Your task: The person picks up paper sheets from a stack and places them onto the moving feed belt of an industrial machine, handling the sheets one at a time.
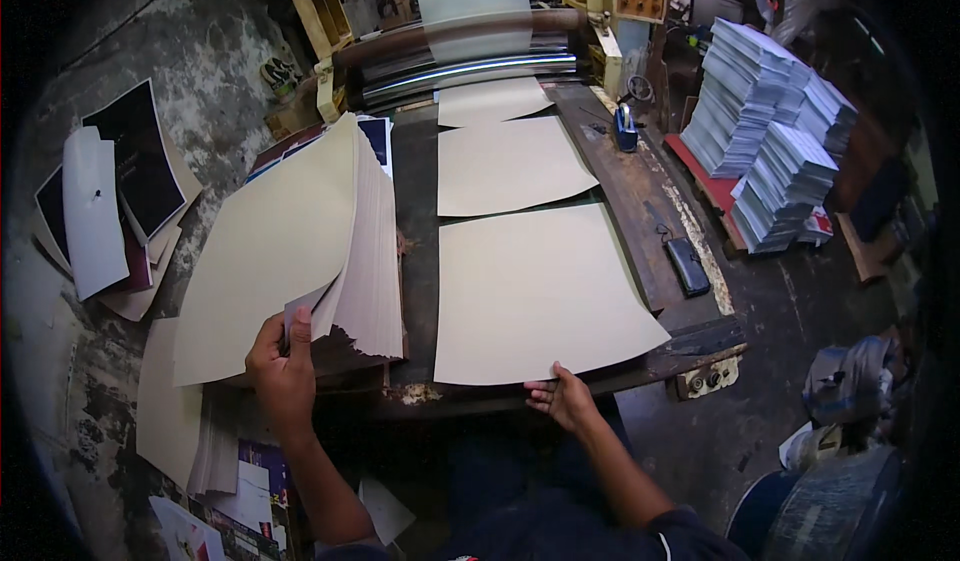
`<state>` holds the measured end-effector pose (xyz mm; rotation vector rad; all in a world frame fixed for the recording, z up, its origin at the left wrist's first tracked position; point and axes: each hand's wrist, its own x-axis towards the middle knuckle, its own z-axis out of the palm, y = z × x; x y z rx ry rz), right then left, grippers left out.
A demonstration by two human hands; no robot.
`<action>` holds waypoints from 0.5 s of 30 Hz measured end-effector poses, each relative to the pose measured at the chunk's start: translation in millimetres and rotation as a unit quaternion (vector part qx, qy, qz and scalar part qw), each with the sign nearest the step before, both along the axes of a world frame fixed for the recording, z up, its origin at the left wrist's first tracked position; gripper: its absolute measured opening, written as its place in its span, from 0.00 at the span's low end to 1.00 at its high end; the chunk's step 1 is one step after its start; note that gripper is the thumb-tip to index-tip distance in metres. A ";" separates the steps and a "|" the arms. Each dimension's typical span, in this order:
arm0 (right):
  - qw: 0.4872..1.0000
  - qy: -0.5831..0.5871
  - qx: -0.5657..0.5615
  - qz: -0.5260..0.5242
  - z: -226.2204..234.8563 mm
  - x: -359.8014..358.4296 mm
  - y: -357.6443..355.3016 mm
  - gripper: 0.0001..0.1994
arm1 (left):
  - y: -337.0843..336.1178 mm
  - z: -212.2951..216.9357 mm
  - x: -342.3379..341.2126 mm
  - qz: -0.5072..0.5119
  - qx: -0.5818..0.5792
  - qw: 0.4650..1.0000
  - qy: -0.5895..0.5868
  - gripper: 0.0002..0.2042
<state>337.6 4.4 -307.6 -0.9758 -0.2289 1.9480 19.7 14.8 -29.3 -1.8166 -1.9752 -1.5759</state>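
My left hand [283,366] pinches the near corner of the top cream sheet [270,231] on a thick stack, and the corner curls up between thumb and fingers. Below it the page edges of the paper stack [368,291] fan out. At the table's near edge, my right hand [563,398] has its thumb over the border of another cream sheet [540,301] and its fingers under it. Beyond that lie a second sheet [510,166] and a third sheet [490,102], in a line up to the shiny rollers [470,79] of a machine.
Right of the sheets, a black case [687,266] and a blue tool-like object [626,129] lie on the table's edge. Tall stacks of white paper [745,101] stand at the far right. Loose printed sheets [150,161] lie at the left, and a wrapped roll [825,511] sits at lower right.
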 end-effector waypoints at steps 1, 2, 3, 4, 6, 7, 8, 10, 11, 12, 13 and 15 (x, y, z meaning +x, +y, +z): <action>1.000 0.007 0.006 -0.008 0.5 -0.7 4.4 0.23 | -0.9 -0.1 -1.9 -0.002 -0.015 1.000 -0.002 0.17; 1.000 0.003 -0.005 -0.021 0.9 -2.0 8.4 0.22 | -1.7 0.2 -1.3 -0.001 -0.014 1.000 -0.002 0.17; 1.000 0.004 -0.004 -0.020 2.4 -4.5 12.4 0.22 | -2.5 1.1 -0.8 0.002 -0.024 1.000 -0.002 0.17; 0.999 0.009 -0.001 -0.035 3.4 -6.7 16.2 0.21 | -3.2 2.0 -0.6 0.004 -0.034 0.999 -0.002 0.18; 0.998 0.032 0.011 -0.045 -0.5 -7.1 21.7 0.19 | -2.0 -0.5 -10.4 0.014 -0.051 0.998 -0.038 0.18; 0.998 0.032 0.013 -0.045 -4.5 -7.4 25.5 0.19 | -1.5 -0.2 -13.2 0.023 -0.070 0.994 -0.076 0.18; 0.998 0.038 0.018 -0.048 -8.3 -7.4 29.2 0.19 | 0.5 0.0 -12.5 0.022 -0.068 0.995 -0.076 0.18; 0.998 0.045 0.019 -0.051 -6.4 -10.0 30.2 0.19 | 5.4 7.5 -1.6 -0.025 0.133 0.944 -0.301 0.18; 0.997 0.034 0.005 -0.069 -5.2 -10.5 29.1 0.21 | 3.6 4.2 -2.9 -0.025 0.133 0.944 -0.301 0.18; 0.996 0.024 -0.007 -0.086 2.2 -12.8 27.8 0.24 | -1.1 3.1 -2.9 -0.023 0.112 0.965 -0.237 0.18; 0.996 0.025 -0.006 -0.085 9.8 -15.0 25.9 0.24 | -4.6 4.5 -1.9 -0.021 0.090 0.981 -0.173 0.17; 0.996 0.003 -0.002 -0.094 28.6 -14.5 18.5 0.23 | -17.5 9.0 10.2 -0.043 0.093 0.987 -0.124 0.17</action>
